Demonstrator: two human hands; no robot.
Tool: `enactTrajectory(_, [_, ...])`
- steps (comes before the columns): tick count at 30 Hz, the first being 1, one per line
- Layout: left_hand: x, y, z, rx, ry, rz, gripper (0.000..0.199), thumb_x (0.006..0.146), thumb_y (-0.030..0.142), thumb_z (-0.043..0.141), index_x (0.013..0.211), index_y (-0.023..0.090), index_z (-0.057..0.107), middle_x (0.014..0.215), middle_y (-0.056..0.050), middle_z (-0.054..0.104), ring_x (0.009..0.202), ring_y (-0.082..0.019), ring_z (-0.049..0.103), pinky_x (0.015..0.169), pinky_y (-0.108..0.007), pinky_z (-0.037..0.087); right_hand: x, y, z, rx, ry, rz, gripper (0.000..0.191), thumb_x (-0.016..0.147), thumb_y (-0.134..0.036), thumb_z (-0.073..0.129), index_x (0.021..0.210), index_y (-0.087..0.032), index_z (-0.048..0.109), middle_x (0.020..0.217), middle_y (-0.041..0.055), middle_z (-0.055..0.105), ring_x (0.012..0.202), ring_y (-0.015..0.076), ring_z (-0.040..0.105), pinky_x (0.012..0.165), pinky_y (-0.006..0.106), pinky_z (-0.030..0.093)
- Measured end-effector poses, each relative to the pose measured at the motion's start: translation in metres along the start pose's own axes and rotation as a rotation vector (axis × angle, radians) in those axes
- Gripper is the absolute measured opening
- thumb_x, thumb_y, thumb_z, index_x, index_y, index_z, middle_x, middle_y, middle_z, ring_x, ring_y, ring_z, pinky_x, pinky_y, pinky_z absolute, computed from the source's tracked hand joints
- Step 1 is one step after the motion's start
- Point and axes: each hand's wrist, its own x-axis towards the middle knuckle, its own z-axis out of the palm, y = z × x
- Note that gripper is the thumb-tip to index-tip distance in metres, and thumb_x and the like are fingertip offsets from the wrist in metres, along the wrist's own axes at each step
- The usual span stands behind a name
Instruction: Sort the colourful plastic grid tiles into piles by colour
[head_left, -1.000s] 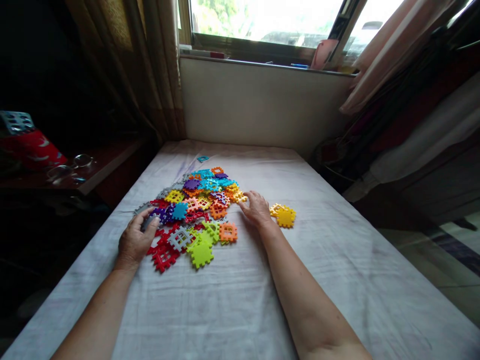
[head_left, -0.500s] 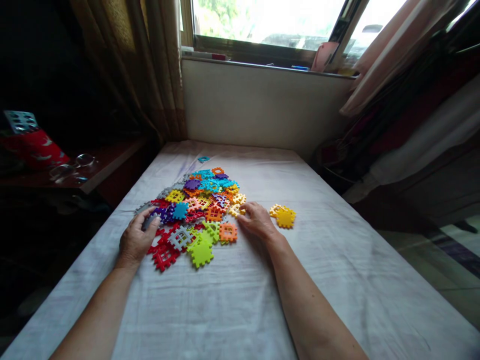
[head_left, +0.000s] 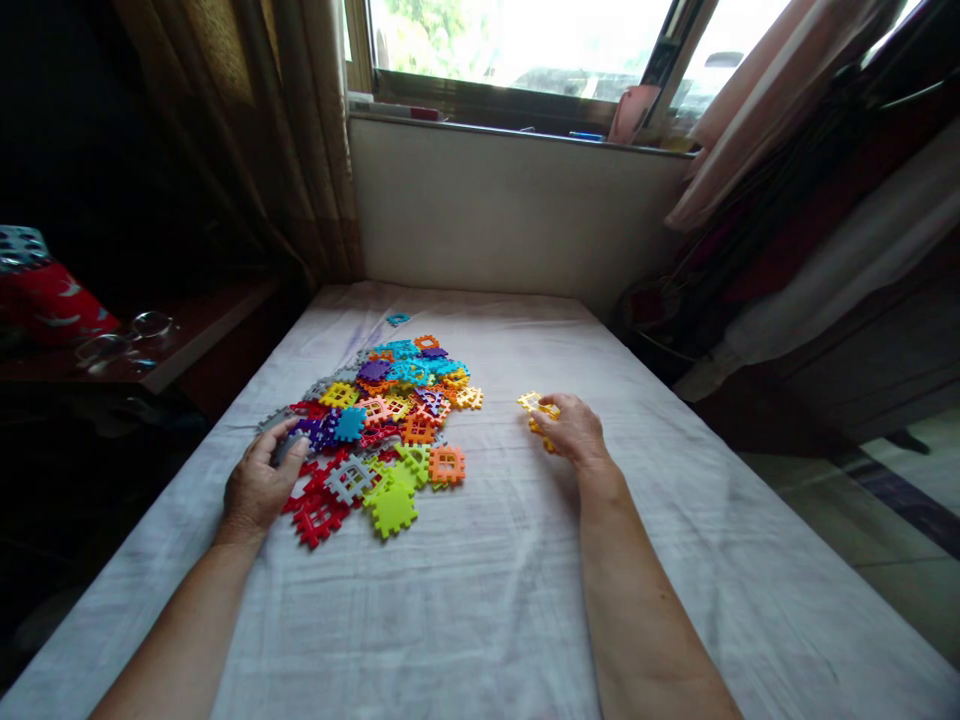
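Note:
A heap of colourful notched plastic pieces lies left of the middle, with a lime green piece (head_left: 392, 508) and a red piece (head_left: 318, 517) at its near edge. At the heap's left side my left hand (head_left: 259, 483) rests with thumb and fingers apart, beside a dark grey-blue piece (head_left: 291, 445) partly hidden by the fingers. Right of the heap, my right hand (head_left: 574, 428) has its fingers on a light yellow piece (head_left: 529, 401), over the yellow pieces there. An orange window piece (head_left: 447, 466) sits at the heap's right edge.
A white sheet (head_left: 450, 620) covers the surface. One blue piece (head_left: 397, 319) lies beyond the heap. At the left, glasses (head_left: 152, 324) and a red patterned holder (head_left: 56, 303) stand on a dark wooden table (head_left: 202, 330). Clothes hang at the right.
My right hand has moved right from the heap's edge to the separate yellow pieces, and a light yellow piece from the heap's edge went with it. The camera view has shifted slightly.

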Motion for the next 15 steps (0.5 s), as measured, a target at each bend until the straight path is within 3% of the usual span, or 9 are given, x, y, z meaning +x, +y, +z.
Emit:
enactTrajectory(10, [0.000,0.001,0.000,-0.005,-0.012,-0.027,0.047,0.083,0.050,0.056,0.121,0.025,0.068,0.125,-0.008,0.071,0.119,-0.028,0.065,0.106,-0.043,0.050,-0.002,0.001,-0.004,-0.092,-0.081,0.073,0.031,0.088,-0.036,0.061,0.114,-0.028,0.075,0.123,0.0079,0.071,0.115,0.0274,0.064,0.093,0.039,0.049])
enactTrajectory(15, [0.000,0.002,0.000,0.001,-0.007,-0.032,0.046,0.084,0.049,0.056,0.122,0.025,0.067,0.125,-0.008,0.071,0.119,-0.028,0.064,0.106,-0.044,0.050,-0.006,-0.019,0.001,-0.053,-0.016,-0.032,0.027,0.092,-0.033,0.057,0.110,-0.026,0.076,0.130,0.0094,0.067,0.119,0.0287,0.060,0.098,0.044,0.047])
